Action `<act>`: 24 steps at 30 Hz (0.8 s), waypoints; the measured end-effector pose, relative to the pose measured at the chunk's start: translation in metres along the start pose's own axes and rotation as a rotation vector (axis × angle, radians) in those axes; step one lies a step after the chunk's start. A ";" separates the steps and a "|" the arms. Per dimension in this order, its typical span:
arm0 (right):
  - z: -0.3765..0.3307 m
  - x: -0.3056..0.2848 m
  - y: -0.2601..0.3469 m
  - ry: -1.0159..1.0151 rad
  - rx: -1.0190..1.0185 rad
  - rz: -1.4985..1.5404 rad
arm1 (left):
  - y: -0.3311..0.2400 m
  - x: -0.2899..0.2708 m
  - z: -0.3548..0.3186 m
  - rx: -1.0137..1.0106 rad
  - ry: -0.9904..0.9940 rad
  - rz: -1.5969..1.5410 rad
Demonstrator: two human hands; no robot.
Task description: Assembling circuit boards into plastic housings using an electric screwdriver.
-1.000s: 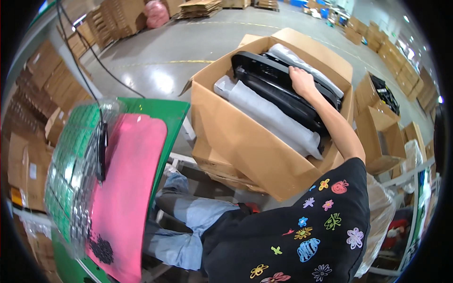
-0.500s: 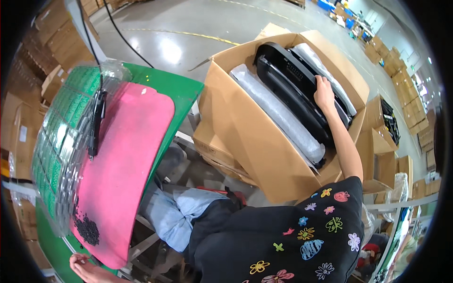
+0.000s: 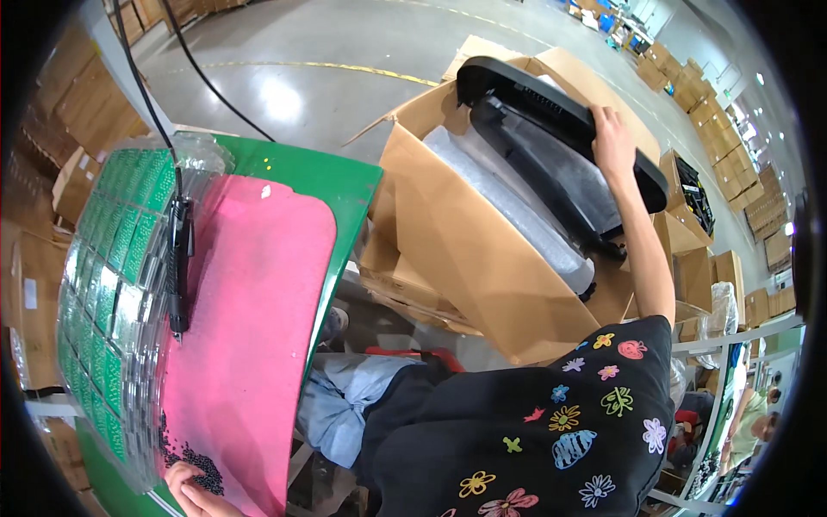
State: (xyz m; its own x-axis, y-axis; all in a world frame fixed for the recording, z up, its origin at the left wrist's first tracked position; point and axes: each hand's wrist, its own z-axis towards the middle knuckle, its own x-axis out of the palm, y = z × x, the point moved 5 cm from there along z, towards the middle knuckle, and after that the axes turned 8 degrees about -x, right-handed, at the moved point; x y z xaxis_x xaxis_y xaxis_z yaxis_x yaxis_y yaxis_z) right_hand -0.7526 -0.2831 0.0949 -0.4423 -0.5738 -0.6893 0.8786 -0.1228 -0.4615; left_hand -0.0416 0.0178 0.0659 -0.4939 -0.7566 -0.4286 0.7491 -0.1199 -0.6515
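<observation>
My right hand (image 3: 612, 142) is closed round the upper edge of a long black plastic housing (image 3: 534, 96), which is tilted and partly raised out of an open cardboard box (image 3: 457, 250). Below it in the box lie another long black part (image 3: 538, 168) and a roll-like piece in whitish wrap (image 3: 508, 211). At the lower left, my left hand (image 3: 196, 493) hovers over or touches a heap of tiny black pieces (image 3: 205, 464), perhaps screws, on a pink mat (image 3: 258, 345). Its fingers are bent and look apart; no held thing shows.
A black electric screwdriver (image 3: 179, 267) hangs on a cable over the mat. Stacked clear trays with green circuit boards (image 3: 112, 267) stand along the far left of the green table (image 3: 345, 189). More cartons (image 3: 693, 276) are at the right.
My right hand has pulled the black housing up and turned it, uncovering the part under it. My left hand has moved from the mat's lower edge onto the heap of tiny pieces.
</observation>
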 end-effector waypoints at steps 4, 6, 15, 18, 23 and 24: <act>0.021 -0.055 -0.008 -0.099 -0.031 -0.109 | 0.021 -0.013 -0.022 -0.215 -0.005 -0.018; 0.031 -0.080 -0.025 -0.216 -0.052 -0.109 | 0.031 -0.015 -0.027 -0.231 -0.031 -0.063; 0.116 -0.203 0.016 -0.642 -0.051 0.438 | 0.025 -0.007 -0.018 -0.096 0.167 -0.158; 0.130 -0.216 0.136 -0.326 -0.572 0.758 | -0.009 -0.002 -0.005 -0.043 0.111 -0.131; 0.097 -0.203 0.321 0.246 -1.275 1.041 | -0.067 0.063 0.040 0.041 0.291 0.240; 0.088 -0.206 0.351 0.245 -1.379 0.958 | -0.065 0.075 0.042 0.087 0.334 0.278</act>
State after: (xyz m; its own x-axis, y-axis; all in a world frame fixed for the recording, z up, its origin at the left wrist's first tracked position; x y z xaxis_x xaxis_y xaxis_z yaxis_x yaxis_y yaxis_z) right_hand -0.3373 -0.2792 0.1239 -0.0159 0.1270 -0.9918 0.0877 0.9883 0.1251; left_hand -0.1083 -0.0585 0.1022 -0.3732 -0.5203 -0.7682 0.9010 -0.0059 -0.4337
